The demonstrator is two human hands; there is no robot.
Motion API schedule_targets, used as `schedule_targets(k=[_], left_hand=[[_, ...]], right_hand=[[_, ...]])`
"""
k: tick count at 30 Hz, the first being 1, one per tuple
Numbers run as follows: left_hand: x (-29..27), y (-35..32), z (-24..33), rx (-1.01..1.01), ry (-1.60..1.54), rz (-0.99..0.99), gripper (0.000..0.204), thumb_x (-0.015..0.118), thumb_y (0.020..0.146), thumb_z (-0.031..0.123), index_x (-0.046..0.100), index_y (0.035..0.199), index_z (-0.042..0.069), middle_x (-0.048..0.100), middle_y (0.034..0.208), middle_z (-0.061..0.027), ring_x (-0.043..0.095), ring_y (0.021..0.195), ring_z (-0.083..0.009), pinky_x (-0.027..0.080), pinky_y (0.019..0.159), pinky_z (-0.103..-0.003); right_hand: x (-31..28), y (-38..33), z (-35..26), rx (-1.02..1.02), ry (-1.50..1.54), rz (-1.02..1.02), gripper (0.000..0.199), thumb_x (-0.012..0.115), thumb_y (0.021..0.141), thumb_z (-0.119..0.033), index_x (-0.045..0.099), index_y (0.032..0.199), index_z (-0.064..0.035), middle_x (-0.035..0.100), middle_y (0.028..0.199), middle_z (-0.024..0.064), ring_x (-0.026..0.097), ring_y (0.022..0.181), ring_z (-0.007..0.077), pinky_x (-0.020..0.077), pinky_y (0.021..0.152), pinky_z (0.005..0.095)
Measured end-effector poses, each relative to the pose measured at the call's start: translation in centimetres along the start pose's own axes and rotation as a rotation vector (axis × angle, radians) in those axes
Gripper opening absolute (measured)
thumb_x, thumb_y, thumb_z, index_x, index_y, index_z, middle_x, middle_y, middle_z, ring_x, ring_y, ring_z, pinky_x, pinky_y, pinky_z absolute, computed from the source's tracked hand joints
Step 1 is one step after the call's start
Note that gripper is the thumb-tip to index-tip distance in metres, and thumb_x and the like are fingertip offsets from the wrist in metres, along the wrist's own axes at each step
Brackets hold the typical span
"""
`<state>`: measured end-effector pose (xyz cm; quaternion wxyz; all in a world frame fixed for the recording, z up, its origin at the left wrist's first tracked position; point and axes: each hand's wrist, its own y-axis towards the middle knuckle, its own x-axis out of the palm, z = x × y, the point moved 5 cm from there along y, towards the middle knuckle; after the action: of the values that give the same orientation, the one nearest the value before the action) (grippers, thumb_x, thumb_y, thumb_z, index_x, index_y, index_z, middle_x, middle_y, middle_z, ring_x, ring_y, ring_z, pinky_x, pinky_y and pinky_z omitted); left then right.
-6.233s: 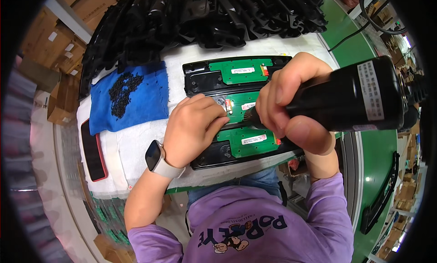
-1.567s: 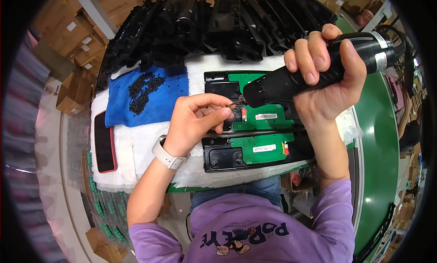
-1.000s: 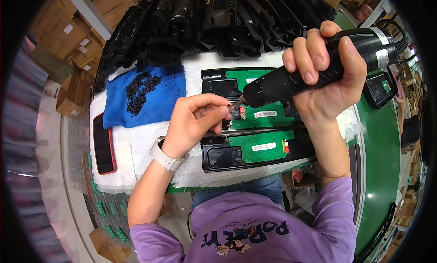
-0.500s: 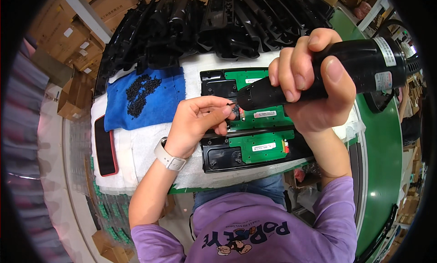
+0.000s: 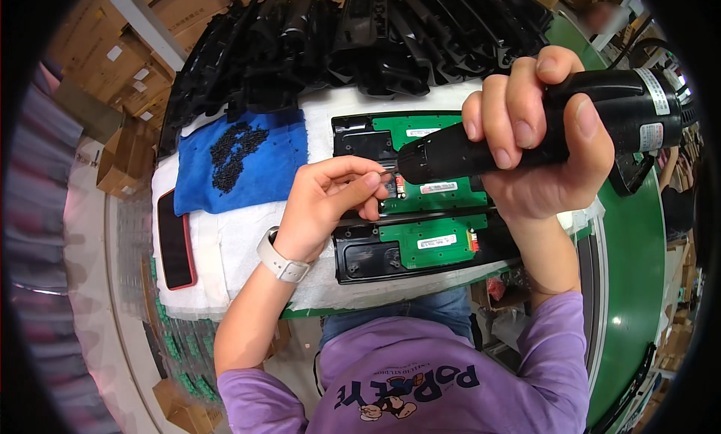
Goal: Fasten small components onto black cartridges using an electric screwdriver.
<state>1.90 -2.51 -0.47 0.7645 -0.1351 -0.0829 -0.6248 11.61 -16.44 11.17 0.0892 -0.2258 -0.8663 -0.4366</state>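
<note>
My right hand [image 5: 537, 145] grips a black electric screwdriver [image 5: 541, 134], held level above the work with its tip pointing left. My left hand [image 5: 330, 205] pinches something small, likely a screw, at the tip of the screwdriver. Below them lie three black plastic housings with green circuit boards: the far one [image 5: 390, 130], the middle one [image 5: 439, 197] and the near one [image 5: 413, 246]. They rest on a white foam pad [image 5: 240, 246]. A white watch sits on my left wrist.
A blue cloth [image 5: 240, 160] with a heap of small black screws [image 5: 233, 152] lies left of the boards. A phone in a red case [image 5: 175, 239] lies at the pad's left edge. Black plastic parts [image 5: 360, 36] are piled behind. A green conveyor belt [image 5: 631, 284] runs along the right; cardboard boxes at left.
The screwdriver has been lifted off the boards and brought closer to the camera. My left hand has brought its pinched fingertips up to the driver's tip.
</note>
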Motion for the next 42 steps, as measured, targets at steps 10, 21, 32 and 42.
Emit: schedule_targets(k=[10, 21, 32, 42], left_hand=[[-0.2, -0.1, 0.0, -0.034, -0.119, -0.056, 0.016, 0.057, 0.085, 0.009, 0.061, 0.096, -0.003, 0.063, 0.079, -0.0108, 0.058, 0.060, -0.0113, 0.048, 0.057, -0.022], [0.0, -0.1, -0.1, -0.115, -0.172, -0.098, 0.016, 0.055, 0.085, 0.010, 0.061, 0.092, -0.004, 0.063, 0.077, -0.0100, 0.058, 0.058, -0.0117, 0.048, 0.056, -0.022], [-0.2, -0.1, -0.1, -0.089, -0.261, -0.104, 0.017, 0.057, 0.085, 0.009, 0.060, 0.098, -0.003, 0.063, 0.080, -0.0099, 0.057, 0.060, -0.0108, 0.048, 0.057, -0.022], [0.2, -0.3, 0.1, -0.057, -0.321, -0.141, 0.017, 0.058, 0.083, 0.003, 0.060, 0.099, -0.003, 0.064, 0.084, -0.0125, 0.057, 0.060, -0.0121, 0.049, 0.056, -0.022]], right_hand=[[1.4, 0.0, -1.4, 0.021, 0.012, -0.189, 0.032, 0.046, 0.085, -0.032, 0.046, 0.105, -0.0068, 0.045, 0.065, -0.0013, 0.042, 0.050, 0.0095, 0.0391, 0.062, 0.0290], [0.3, -0.2, -0.5, -0.002, 0.074, -0.097, 0.033, 0.049, 0.085, -0.033, 0.046, 0.105, -0.0083, 0.045, 0.066, -0.0021, 0.043, 0.050, 0.0086, 0.0392, 0.062, 0.0279], [0.1, -0.1, -0.9, -0.032, 0.073, -0.089, 0.031, 0.048, 0.085, -0.032, 0.046, 0.104, -0.0077, 0.045, 0.065, -0.0018, 0.044, 0.050, 0.0090, 0.0402, 0.063, 0.0288], [-0.2, 0.0, -1.1, -0.040, 0.108, -0.019, 0.032, 0.048, 0.085, -0.031, 0.047, 0.103, -0.0057, 0.044, 0.065, -0.0014, 0.043, 0.051, 0.0094, 0.0389, 0.063, 0.0289]])
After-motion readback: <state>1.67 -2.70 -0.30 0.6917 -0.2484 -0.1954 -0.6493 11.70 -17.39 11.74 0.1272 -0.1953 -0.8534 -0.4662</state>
